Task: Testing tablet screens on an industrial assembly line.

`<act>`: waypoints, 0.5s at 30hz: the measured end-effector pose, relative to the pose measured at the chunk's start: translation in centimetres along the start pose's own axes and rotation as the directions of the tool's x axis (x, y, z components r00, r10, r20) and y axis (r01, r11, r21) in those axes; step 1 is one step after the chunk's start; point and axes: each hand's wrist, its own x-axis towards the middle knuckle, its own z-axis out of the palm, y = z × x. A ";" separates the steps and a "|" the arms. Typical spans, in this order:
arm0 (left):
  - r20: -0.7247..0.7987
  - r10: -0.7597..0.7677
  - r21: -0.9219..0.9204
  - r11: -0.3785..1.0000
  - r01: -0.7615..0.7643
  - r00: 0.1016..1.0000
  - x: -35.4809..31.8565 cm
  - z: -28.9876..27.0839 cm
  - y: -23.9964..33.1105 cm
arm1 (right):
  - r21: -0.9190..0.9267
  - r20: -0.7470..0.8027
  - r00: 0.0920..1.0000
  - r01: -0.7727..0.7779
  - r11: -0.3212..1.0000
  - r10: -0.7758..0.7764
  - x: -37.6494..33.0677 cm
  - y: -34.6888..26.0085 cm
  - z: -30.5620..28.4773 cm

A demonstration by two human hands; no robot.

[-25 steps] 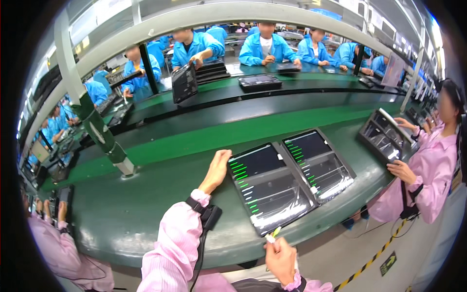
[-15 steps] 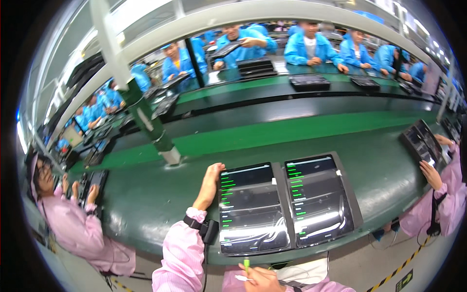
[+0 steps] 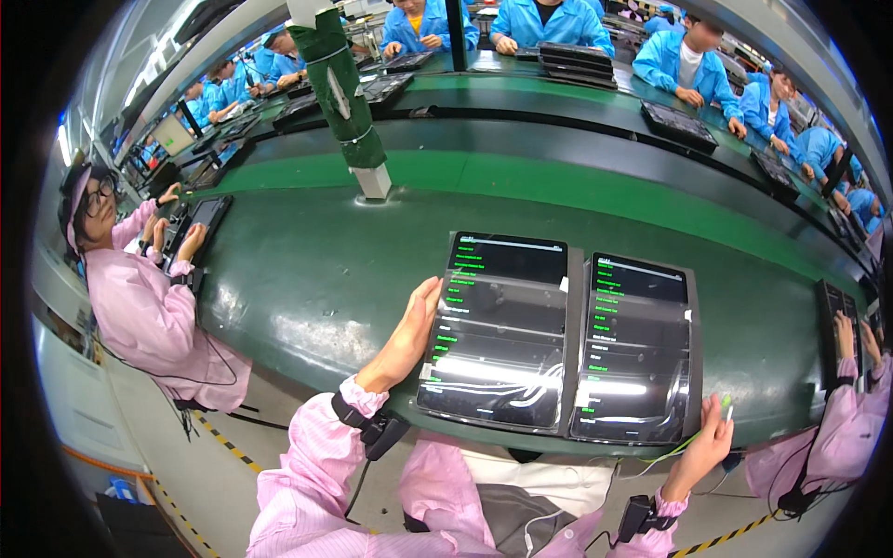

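Two tablets lie side by side on the green worktable, their dark screens lit with lists of mostly green text lines. Along the outer edge of the left tablet point(image 3: 498, 325) rests my left hand point(image 3: 409, 335), fingers stretched out and touching its side. Pinched upright in my right hand point(image 3: 704, 446) is a charging cable with a green plug point(image 3: 726, 402), near the lower right corner of the right tablet point(image 3: 635, 344). A white plug tip also shows at those fingers. The cable's green cord point(image 3: 674, 452) runs below the right tablet's bottom edge.
A green-wrapped post point(image 3: 344, 102) rises from the table point(image 3: 288, 270) beyond the tablets. Co-workers in pink sit left and right, handling dark devices. Across a raised divider, people in blue work beside a stack of black trays point(image 3: 577, 65).
My right hand has moved from below the left tablet to the right tablet's lower right side, carrying the green plug. My left hand now lies lower along its tablet's edge. The view has shifted.
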 end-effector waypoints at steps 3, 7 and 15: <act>-0.024 0.018 -0.027 0.999 -0.018 1.000 0.3 0.6 0.0 | -0.105 0.058 0.998 0.002 0.995 0.004 -0.1 1.0 1.0; -0.072 0.007 0.075 0.997 -0.002 0.997 0.4 1.5 -0.1 | -0.096 -0.014 0.998 0.055 0.994 -0.056 -0.7 0.4 1.6; -0.095 -0.014 0.150 0.988 0.029 0.995 0.5 2.3 0.3 | -0.133 -0.001 0.999 0.051 0.990 -0.052 -0.9 0.1 1.7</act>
